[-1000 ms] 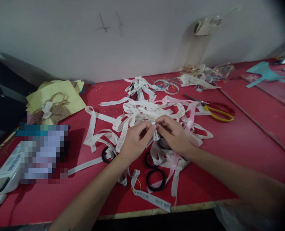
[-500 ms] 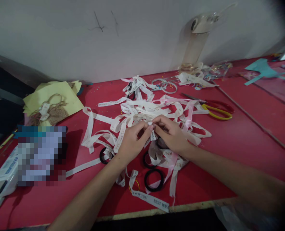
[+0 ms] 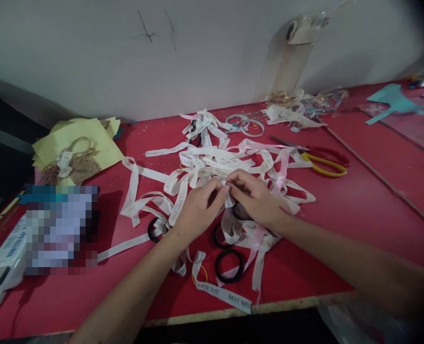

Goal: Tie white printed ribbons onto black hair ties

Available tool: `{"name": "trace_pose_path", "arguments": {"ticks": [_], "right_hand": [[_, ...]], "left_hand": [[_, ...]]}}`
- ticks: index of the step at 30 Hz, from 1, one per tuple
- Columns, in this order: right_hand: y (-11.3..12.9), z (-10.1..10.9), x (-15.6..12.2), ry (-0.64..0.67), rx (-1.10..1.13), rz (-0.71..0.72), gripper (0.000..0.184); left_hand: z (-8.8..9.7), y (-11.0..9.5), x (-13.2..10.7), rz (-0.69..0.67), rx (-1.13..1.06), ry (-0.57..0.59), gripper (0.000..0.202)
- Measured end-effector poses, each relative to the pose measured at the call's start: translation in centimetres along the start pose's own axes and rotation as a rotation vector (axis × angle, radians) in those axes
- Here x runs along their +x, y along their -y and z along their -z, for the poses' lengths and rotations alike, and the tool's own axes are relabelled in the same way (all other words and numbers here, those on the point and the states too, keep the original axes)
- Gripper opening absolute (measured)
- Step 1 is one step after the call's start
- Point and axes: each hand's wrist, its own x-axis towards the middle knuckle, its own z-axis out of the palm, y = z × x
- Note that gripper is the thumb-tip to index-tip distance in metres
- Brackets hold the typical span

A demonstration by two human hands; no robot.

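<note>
My left hand [image 3: 201, 205] and my right hand [image 3: 253, 198] meet over the pile, fingertips pinched together on a printed white ribbon [image 3: 228, 201]. A short end of it hangs below the fingers; the part between the fingertips is mostly hidden. Around both hands spreads a tangle of white printed ribbons [image 3: 212, 165], with a pink ribbon [image 3: 280, 174] among them. Below the hands lie a black hair tie [image 3: 229, 252] and a yellow rubber band [image 3: 204, 274]. Another black hair tie [image 3: 153, 229] is beside my left wrist, with ribbon on it.
Scissors [image 3: 326, 165] with red and yellow handles lie right of the pile. Clear rings [image 3: 251, 127] and a tall clear bottle [image 3: 294, 57] are at the back. Yellow paper [image 3: 100, 143] bearing twine [image 3: 83, 162] is at left. A white device [image 3: 4, 253] stands front left.
Both hands stay pinched on the ribbon at nearly the same spot. The hanging ribbon end and the right fingers have shifted slightly; the black tie under the right hand is less visible.
</note>
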Motion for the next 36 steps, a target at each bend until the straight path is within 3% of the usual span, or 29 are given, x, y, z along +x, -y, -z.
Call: {"name": "trace_pose_path", "arguments": {"ticks": [18,36], "right_hand": [[-0.12,-0.01,0.04,-0.004,-0.014,-0.005,0.005],[-0.51,0.11,0.30,0.078,-0.015,-0.038,0.006]], "left_hand": [[-0.04,-0.01,0.02,0.010,0.038,0.010,0.025],[-0.18,0.27,0.08,-0.008,0.171,0.044,0.024]]}}
